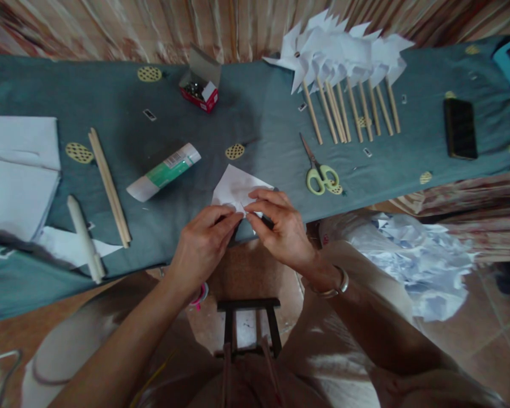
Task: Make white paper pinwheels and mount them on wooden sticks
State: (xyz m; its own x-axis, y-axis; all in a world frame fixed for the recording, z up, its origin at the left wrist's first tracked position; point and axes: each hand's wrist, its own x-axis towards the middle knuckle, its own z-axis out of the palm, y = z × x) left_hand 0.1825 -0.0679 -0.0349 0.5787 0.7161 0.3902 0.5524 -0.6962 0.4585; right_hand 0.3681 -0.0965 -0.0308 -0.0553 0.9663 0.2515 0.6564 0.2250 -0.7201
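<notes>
A white sheet of paper (238, 184) is partly folded over at the table's near edge, in front of me. My left hand (206, 235) pinches its near part between thumb and forefinger. From the other side, my right hand (280, 224) grips the same paper with bent fingers, its fingertips almost meeting the left ones. The fingers cover much of the folded part. Closest to the right hand lie scissors (318, 175) with green handles. Left of the paper is a white and green glue tube (165, 173) on its side.
Several paper pinwheels (344, 54) on wooden sticks lie at the back right. A red box (199, 93) holds small metal pieces. On the left are wooden sticks (110, 192), a white utility knife (85, 238) and paper sheets (17, 175). A phone (461, 129) lies far right; a bag of paper scraps (420, 266) stands below.
</notes>
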